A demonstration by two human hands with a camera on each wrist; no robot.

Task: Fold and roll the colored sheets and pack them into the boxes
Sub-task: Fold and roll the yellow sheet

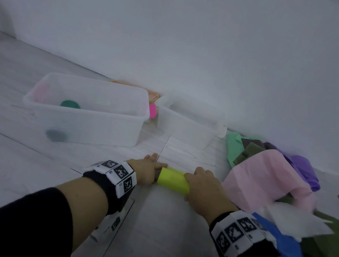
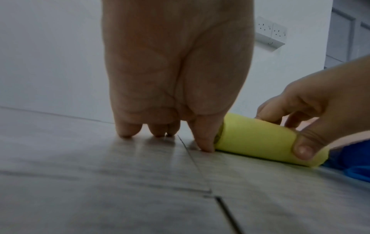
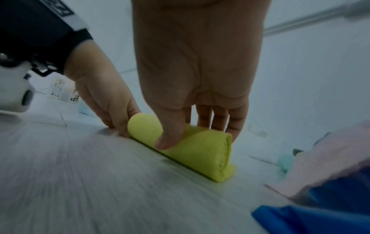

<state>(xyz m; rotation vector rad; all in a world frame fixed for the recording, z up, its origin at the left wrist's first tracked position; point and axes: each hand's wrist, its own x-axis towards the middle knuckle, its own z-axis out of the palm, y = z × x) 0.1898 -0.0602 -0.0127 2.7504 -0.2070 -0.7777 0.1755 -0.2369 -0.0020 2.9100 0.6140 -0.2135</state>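
The yellow roll point(image 1: 173, 180) lay on the floor point(image 1: 34, 155) in front of the big box point(image 1: 86, 108), its long axis running left to right between the hands. The right hand point(image 1: 204, 187) gripped the roll's right end, thumb in front, fingers behind. The left hand point(image 1: 149, 171) stood with straight fingers touching the roll's left end, gripping nothing. The right hand looked better placed to lift the roll toward the box.

yellow roll point(image 1: 172, 180): matt cloth | box point(image 1: 86, 110): translucent plastic | floor point(image 1: 24, 154): wood-look

Left hand point(image 1: 149, 171) fingers straight, tips down, right hand point(image 1: 203, 190) curled, thumb and fingers pinching
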